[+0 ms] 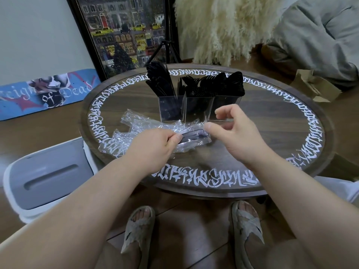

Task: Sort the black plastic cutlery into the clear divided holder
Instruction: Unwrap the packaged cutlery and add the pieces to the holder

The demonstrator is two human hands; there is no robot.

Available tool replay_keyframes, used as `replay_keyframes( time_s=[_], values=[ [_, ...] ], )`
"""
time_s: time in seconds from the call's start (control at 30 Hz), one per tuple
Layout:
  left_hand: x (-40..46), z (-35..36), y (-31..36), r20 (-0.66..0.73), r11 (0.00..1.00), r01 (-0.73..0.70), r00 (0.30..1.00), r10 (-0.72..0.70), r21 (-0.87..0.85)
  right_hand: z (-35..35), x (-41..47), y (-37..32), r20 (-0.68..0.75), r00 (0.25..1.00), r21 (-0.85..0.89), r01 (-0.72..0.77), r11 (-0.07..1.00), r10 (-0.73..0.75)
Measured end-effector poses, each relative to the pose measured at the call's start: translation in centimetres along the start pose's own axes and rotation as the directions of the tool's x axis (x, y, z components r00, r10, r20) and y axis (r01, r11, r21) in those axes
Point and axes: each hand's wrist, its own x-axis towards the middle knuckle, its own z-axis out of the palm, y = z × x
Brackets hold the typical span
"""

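Left of the table: grey-and-white bin (48,177) on the floor, skateboard deck (44,94) against the wall. Loose clear wrappers (124,133) lie on the round table (272,133). Left hand (153,150) is curled, fingertips pinching the near end of a clear-wrapped pack of black cutlery (194,138); the pack sticks out rightward from those fingers, low over the tabletop. Right hand (239,133) sits just right of the pack's far end, thumb and forefinger curled toward the plastic there; contact unclear, can't tell if it grips. Clear divided holder (198,109) stands just behind both hands, three compartments packed with upright black cutlery (213,84).
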Motion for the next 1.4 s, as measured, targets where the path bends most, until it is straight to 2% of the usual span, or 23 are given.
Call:
replay_keyframes(
  time_s=[0.07,0.13,0.23,0.4,0.43,0.5,0.57,0.63,0.7,0.77,0.9,1.0,1.1,1.3,1.4],
  values=[
    [0.0,0.0,0.0,-0.004,1.000,0.002,1.000,-0.002,0.028,0.7,-0.3,-0.2,-0.042,0.998,-0.194,0.028,0.981,-0.036],
    [0.0,0.1,0.2,-0.005,0.999,0.001,1.000,-0.001,0.050,1.4,-0.4,-0.2,-0.035,0.998,-0.284,0.038,0.958,-0.050],
    [0.1,0.1,0.1,-0.015,0.998,0.019,1.000,-0.018,0.062,1.5,0.0,-0.1,-0.027,0.999,-0.283,0.020,0.959,-0.029],
    [0.2,0.0,-0.3,-0.070,0.995,0.058,0.996,-0.052,0.082,0.2,1.5,1.0,-0.258,0.960,-0.066,-0.132,0.989,0.111],
    [0.2,0.0,-0.4,-0.067,0.994,0.065,0.996,-0.059,0.087,-0.1,1.6,0.9,-0.317,0.945,-0.088,-0.111,0.990,0.078],
    [0.2,0.0,-0.4,-0.055,0.992,0.085,0.995,-0.080,0.095,-0.3,1.0,0.3,-0.380,0.920,-0.179,0.031,0.983,-0.099],
    [0.2,0.0,-0.5,-0.051,0.990,0.102,0.994,-0.097,0.102,0.2,0.2,-0.3,-0.301,0.923,-0.234,0.171,0.957,-0.238],
    [0.3,0.0,-0.3,-0.043,0.987,0.114,0.993,-0.110,0.112,1.1,-0.3,-0.3,-0.181,0.941,-0.316,0.220,0.923,-0.286],
    [0.3,0.2,-0.1,-0.025,0.987,0.115,0.993,-0.113,0.113,1.6,-0.3,0.0,-0.134,0.936,-0.382,0.255,0.889,-0.326],
    [0.3,0.4,-0.1,-0.022,0.988,0.108,0.994,-0.106,0.107,1.5,0.0,-0.2,-0.088,0.957,-0.365,0.228,0.903,-0.277],
    [0.2,0.3,0.2,-0.076,0.995,0.091,0.993,-0.089,0.028,1.3,0.4,0.1,0.020,0.998,-0.391,0.068,0.918,-0.066],
    [0.1,0.1,0.4,-0.145,0.996,0.085,0.986,-0.086,-0.012,1.0,0.6,0.1,0.006,1.000,-0.252,-0.023,0.968,0.025],
    [0.2,0.1,0.3,-0.126,0.998,0.068,0.990,-0.069,-0.013,0.8,0.6,0.0,0.017,0.995,-0.069,-0.093,0.993,0.094],
    [-0.1,0.4,0.6,-0.108,0.999,-0.010,0.994,0.006,-0.037,1.0,1.0,0.5,0.193,0.955,0.124,-0.251,0.960,0.225],
    [-0.2,0.3,0.7,-0.145,0.996,-0.006,0.989,-0.008,-0.091,0.8,1.0,0.5,0.232,0.948,0.244,-0.273,0.931,0.217]
  ],
)
